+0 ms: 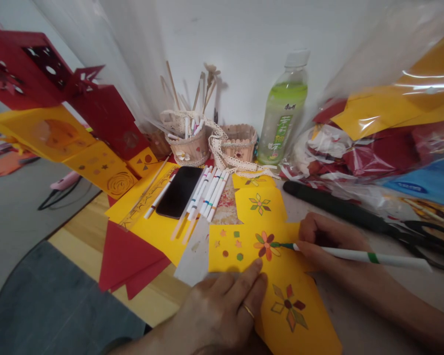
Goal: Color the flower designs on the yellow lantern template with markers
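Note:
A cut yellow paper sheet [314, 315], shaped like an unfolded box, lies in front of me with drawn flowers and small coloured shapes on it. My right hand [329, 241] grips a white felt-tip pen [358, 254] with a green band. Its green tip meets a petal at the right of the round-petalled flower [267, 245], which has orange, red and green petals. My left hand [225, 305], with a ring on one finger, lies flat on the sheet, fingers stretched out just below that flower. Above and below it are pointed-petal flowers, partly coloured.
Several white felt-tip pens [209, 192] lie beside a black phone [180, 191]. Behind stand a pen basket [188, 149], a second small basket [240, 143] and a green drink bottle [285, 113]. Black-handled scissors [425, 236] lie right; red paper [128, 261] and folded paper boxes [99, 167] are left.

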`<state>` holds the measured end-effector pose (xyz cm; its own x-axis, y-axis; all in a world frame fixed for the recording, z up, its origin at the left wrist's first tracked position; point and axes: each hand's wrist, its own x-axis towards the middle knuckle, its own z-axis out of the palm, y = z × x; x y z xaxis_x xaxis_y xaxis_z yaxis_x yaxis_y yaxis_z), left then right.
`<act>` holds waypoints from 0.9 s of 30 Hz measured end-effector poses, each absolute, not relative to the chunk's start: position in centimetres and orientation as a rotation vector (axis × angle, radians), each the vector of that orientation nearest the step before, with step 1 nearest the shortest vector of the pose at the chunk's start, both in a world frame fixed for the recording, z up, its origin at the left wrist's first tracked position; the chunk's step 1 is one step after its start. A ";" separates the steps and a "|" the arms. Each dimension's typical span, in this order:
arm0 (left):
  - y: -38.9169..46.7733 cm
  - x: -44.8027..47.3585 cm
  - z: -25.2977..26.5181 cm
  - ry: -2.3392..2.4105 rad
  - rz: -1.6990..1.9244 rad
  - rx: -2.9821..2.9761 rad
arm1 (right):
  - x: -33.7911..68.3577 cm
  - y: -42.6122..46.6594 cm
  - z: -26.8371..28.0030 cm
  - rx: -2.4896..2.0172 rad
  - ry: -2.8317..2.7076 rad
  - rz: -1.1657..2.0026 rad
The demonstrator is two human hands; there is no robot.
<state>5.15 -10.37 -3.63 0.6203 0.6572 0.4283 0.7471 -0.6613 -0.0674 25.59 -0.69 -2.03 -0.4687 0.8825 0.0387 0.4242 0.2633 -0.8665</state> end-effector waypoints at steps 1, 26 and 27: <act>-10.4 5.2 -3.6 -1.147 -0.543 -2.604 | 25.5 -0.7 -2.0 -1.184 -2.009 1.142; -10.4 5.1 -3.6 -1.147 -0.570 -2.603 | 25.5 -0.5 -1.9 -1.245 -1.922 1.091; -10.4 5.1 -3.6 -1.151 -0.570 -2.604 | 25.6 -0.4 -1.8 -1.250 -1.904 1.087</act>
<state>5.11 -10.42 -3.61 0.6140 0.6549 0.4406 0.7475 -0.6618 -0.0582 25.59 -0.40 -1.81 -0.3697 0.9278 0.0502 0.4286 0.2183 -0.8767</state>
